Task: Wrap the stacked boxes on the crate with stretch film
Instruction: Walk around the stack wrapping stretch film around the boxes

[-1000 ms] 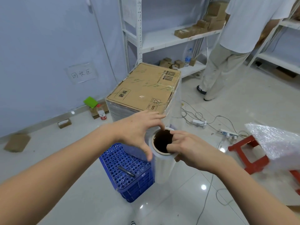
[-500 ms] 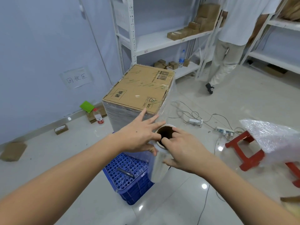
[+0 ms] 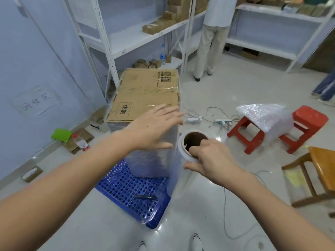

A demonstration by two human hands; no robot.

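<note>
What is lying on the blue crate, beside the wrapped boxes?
A dark pen-like thing lies on the crate top, under film, near the front edge. The boxes cover the crate's rear part, so anything under them is hidden.

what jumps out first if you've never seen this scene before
The film-wrapped cardboard stack on the blue crate fills the middle, with the left hand spread flat against its near corner. Just right of it, the right hand grips the stretch film roll by its core. Farther right, bubble wrap lies over a red stool.
</note>
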